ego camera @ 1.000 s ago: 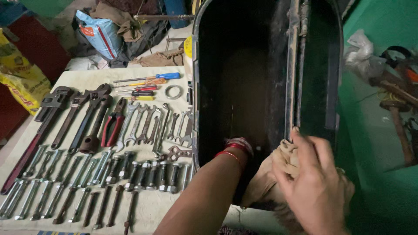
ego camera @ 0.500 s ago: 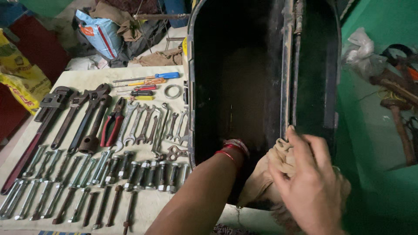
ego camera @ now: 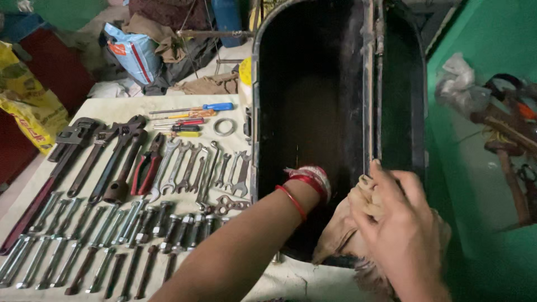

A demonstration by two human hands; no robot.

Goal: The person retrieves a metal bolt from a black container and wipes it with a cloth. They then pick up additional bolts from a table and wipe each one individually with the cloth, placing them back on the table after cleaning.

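Note:
A tall black metal toolbox (ego camera: 263,84) stands open on the table. My left arm reaches into it; the wrist (ego camera: 309,180), with red bangles, sits at the box's dark inside, and the hand itself is hidden in shadow. My right hand (ego camera: 400,223) grips a crumpled tan cloth (ego camera: 338,237) that hangs over the near rim of the box, fingers pressing it against the edge by the inner divider (ego camera: 369,84).
Left of the box, tools lie in rows on a pale table (ego camera: 112,106): pipe wrenches (ego camera: 67,151), red-handled pliers (ego camera: 146,168), spanners (ego camera: 193,168), screwdrivers (ego camera: 193,114), several socket wrenches (ego camera: 84,235). Bags and cloth lie behind. Rusty tools (ego camera: 503,134) rest on the green surface at right.
My left wrist has slid slightly deeper into the box. My right hand has shifted a little left and forward with the cloth. The laid-out tools have not moved.

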